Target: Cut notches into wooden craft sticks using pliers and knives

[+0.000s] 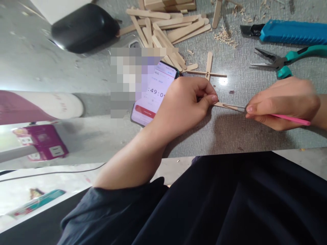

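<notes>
Right of the phone [156, 102], the left hand [190, 100] pinches a stick [220, 104] by one end. The right hand [279, 105], farther from the phone, grips a pink tool [293, 118], its thin tip at the stick.

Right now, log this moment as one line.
left hand: pinching wooden stick | right hand: holding pink-handled tool at stick | nearby: pliers, blue cutter

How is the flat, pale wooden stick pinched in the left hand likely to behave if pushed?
The flat, pale wooden stick is probably light, being so slim. It looks straight, so likely fairly stiff, though its narrowness suggests it might snap. Its flat shape makes rolling unlikely.
</notes>
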A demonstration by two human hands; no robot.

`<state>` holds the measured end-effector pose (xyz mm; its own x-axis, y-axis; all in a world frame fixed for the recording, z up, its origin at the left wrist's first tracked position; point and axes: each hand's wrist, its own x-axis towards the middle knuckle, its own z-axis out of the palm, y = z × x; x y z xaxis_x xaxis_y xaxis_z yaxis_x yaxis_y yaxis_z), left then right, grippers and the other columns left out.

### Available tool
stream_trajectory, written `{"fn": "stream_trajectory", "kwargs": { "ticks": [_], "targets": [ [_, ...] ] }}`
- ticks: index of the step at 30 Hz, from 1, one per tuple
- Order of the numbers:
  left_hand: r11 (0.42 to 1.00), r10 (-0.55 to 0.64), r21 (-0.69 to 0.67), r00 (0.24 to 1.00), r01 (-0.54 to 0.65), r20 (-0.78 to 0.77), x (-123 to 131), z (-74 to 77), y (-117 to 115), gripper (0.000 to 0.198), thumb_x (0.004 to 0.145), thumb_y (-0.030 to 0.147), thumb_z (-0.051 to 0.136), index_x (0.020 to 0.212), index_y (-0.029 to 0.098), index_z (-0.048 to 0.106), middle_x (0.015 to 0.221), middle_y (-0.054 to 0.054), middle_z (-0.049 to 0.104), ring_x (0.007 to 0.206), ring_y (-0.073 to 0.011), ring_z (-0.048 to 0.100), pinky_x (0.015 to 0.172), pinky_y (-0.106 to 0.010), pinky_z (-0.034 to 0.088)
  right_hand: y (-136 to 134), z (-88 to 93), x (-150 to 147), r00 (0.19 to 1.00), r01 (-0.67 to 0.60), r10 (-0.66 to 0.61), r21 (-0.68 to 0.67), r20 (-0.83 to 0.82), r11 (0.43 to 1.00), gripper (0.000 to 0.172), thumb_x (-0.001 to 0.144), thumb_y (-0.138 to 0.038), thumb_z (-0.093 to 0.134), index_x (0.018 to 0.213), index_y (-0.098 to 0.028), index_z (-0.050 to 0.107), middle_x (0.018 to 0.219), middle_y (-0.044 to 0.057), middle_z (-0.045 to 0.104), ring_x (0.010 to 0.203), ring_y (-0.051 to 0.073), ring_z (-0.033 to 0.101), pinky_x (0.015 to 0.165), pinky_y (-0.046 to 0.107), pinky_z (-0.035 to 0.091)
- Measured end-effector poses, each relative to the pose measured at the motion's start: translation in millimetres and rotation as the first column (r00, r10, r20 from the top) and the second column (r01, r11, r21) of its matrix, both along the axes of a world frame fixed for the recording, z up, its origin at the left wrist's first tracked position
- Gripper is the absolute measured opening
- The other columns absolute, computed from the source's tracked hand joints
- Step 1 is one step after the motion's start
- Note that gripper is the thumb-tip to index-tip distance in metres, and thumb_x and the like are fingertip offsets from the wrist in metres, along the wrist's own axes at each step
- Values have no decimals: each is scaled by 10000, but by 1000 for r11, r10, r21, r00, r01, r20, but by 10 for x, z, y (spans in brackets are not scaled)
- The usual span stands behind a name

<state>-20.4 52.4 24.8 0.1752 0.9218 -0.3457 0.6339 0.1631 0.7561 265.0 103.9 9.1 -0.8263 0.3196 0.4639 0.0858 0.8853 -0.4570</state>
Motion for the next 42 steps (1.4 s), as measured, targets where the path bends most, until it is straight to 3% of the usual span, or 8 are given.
{"fn": "stream_trajectory", "kwargs": {
  "ticks": [6,14,23,28,34,37,42],
  "targets": [
    [1000,7,9,1000,-7,-3,2,2,-7,106,946,300,704,841,297,722,825,-33,787,817,-256,701,775,-455,577,32,-27,-16,998,-31,31,4,-61,1000,102,1086,-283,802,1139,-303,718,929,-73,895,753,102,832,699,211,653],
    [1000,-12,27,1000,13,-26,25,14,-5,148,963,223,673,832,259,730,834,-17,773,820,-219,689,813,-432,561,10,2,-6,1000,-14,15,56,-18,998,78,1099,-221,739,1106,-288,700,819,-78,834,602,122,727,546,304,563],
    [1000,11,26,1000,-11,0,19,9,-18,166,959,238,687,802,281,719,814,-21,772,815,-241,707,796,-457,555,-41,-159,23,997,-37,38,12,-62,999,124,1092,-243,742,1187,-320,721,939,-87,870,703,145,794,579,317,590],
    [999,-21,29,1000,22,-21,28,18,-11,149,963,239,680,821,265,717,815,-13,765,810,-221,683,804,-446,534,-87,-201,41,999,-12,10,-55,-41,998,187,1073,-251,766,1228,-351,734,1086,-92,907,824,150,855,691,295,648],
    [999,-24,30,999,25,-37,22,24,-7,158,976,230,656,830,255,711,838,-14,772,811,-211,668,804,-436,514,-40,-110,11,999,7,-10,-80,-37,997,103,1076,-253,760,1138,-331,732,1018,-84,903,823,148,864,670,280,622],
    [999,-19,42,999,21,-45,28,14,-16,156,980,232,664,832,255,709,823,-12,761,795,-209,667,784,-421,500,-29,-39,-11,989,89,-99,-88,-114,992,135,1040,-239,810,1089,-309,706,973,-63,902,808,142,870,641,259,621],
    [992,11,129,994,3,-110,54,-14,-84,158,1031,291,661,877,266,682,849,-22,771,840,-237,708,805,-413,489,-92,17,-60,984,151,-150,-4,-92,989,141,1022,-189,751,1122,-281,713,848,-69,864,652,129,794,601,265,597]
  ]
}}
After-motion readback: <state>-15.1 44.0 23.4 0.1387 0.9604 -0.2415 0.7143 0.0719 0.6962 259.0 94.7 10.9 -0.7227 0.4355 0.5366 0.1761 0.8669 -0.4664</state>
